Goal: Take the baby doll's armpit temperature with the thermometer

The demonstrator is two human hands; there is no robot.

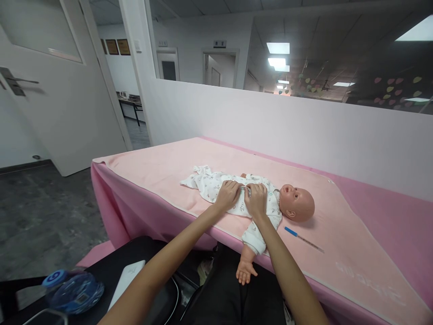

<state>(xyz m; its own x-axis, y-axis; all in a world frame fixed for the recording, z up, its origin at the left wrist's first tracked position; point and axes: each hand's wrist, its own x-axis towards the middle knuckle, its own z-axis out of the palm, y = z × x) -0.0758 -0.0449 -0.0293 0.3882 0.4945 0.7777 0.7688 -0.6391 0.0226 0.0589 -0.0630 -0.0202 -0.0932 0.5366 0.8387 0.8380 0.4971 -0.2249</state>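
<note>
A long counter [158,166] is running under the baby doll, its pale pink cover lying over a deeper pink cloth that is hanging down on the near side. The baby doll [300,206] is lying on its back, bald head toward the person's right, with a white wall rising behind it. A white patterned baby gown [209,186] is covering it from neck to past the legs, the hem end spreading flat beyond the doll's feet.

The person's left hand [228,196] is resting over the doll's middle, and the right hand [256,199] is working just beside it, nearer the chest. The fingers of both are bending inward and appear to be pinching a thin white tie [245,186] between them. Beside the doll's head, on the near side, a blue-capped thermometer [300,237] is lying apart from the hands.

As for progress, the gown is already sitting on the body, with the near arm passing through its sleeve; the front fastening seems to be what is remaining, though the hands are hiding how much is tied.

The counter's near edge is running close along the doll, whose near forearm is hanging over it, so room is looking tight there. Wider stretches of cover are showing behind the doll and beyond its head and hem.
</note>
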